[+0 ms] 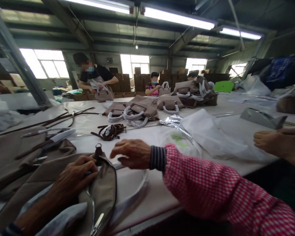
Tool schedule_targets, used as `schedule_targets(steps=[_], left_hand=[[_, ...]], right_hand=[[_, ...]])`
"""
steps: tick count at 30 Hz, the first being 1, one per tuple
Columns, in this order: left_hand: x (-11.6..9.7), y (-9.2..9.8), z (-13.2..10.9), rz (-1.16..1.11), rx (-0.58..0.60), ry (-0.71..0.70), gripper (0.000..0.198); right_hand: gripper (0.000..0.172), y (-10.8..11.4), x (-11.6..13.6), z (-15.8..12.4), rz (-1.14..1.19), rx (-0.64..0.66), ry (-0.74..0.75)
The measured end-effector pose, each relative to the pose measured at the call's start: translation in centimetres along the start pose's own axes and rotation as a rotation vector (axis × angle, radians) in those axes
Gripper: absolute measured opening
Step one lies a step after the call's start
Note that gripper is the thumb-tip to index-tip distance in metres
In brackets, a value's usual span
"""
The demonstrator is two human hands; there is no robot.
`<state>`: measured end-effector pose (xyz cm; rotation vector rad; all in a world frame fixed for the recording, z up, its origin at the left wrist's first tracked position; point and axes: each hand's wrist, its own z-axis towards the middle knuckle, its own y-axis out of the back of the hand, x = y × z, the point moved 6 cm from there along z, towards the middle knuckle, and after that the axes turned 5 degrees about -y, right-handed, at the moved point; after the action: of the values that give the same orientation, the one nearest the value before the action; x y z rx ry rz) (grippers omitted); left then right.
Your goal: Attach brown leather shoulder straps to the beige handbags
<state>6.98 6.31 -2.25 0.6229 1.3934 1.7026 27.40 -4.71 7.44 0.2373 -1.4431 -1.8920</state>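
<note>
A taupe handbag [104, 183] lies in front of me at the lower left, its zipped mouth spread and the zip pull hanging near the bottom of the view. My left hand [76, 173] is closed over the bag's upper edge, fingers curled beside a brown tab with a metal ring [98, 149]. Just right of that tab, my right hand [131, 153] hovers with bent fingers apart and nothing visible in them. Beyond it lies a coiled brown strap [110, 131]. White wrapping shows under my left forearm.
More taupe bags [140, 109] with wrapped handles lie across the white table [142, 137]. Clear plastic film [211, 134] covers part of the right side. Another person's hands [280, 142] rest at the right edge. Two co-workers handle bags at the far side.
</note>
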Motion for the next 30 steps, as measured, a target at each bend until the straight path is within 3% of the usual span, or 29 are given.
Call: schedule_targets(steps=[3,6,8,10,13,16,21,25,27,30], left_hand=[[-1.4,0.8,0.0,0.005,-0.004,0.028,0.025],[-2.5,1.4,0.4,-0.017,0.018,0.040,0.019],[-2.8,1.6,0.6,-0.049,0.037,0.049,0.017],[-2.8,1.6,0.6,-0.071,0.043,0.062,0.015],[-2.4,1.4,0.2,-0.071,0.019,0.078,0.013],[-2.2,1.0,-0.3,-0.064,-0.030,0.051,0.014],[-0.5,0.1,-1.0,-0.049,-0.127,0.017,0.025],[2.1,-1.1,-1.0,-0.021,-0.191,-0.006,0.032],[2.9,-1.7,-0.8,-0.022,-0.171,-0.029,0.034],[3.3,-1.8,-0.4,-0.022,-0.127,-0.024,0.037]], right_hand=[[0.020,6.2,-3.5,-3.7,0.105,-0.238,-0.183],[0.019,8.4,-8.6,-5.4,0.137,-0.296,-0.404],[0.019,7.3,-11.2,-4.4,0.112,-0.251,-0.492],[0.021,4.8,-12.6,-1.6,-0.009,-0.164,-0.506],[0.030,0.5,-13.1,4.3,-0.223,-0.059,-0.451],[0.044,-2.7,-13.6,9.8,-0.292,-0.023,-0.419],[0.047,-5.4,-14.9,14.3,-0.364,0.042,-0.458],[0.043,-5.1,-12.9,14.1,-0.302,0.003,-0.382],[0.037,-4.5,-9.8,12.5,-0.201,-0.004,-0.275],[0.027,-3.4,-3.3,7.1,-0.094,0.067,-0.124]])
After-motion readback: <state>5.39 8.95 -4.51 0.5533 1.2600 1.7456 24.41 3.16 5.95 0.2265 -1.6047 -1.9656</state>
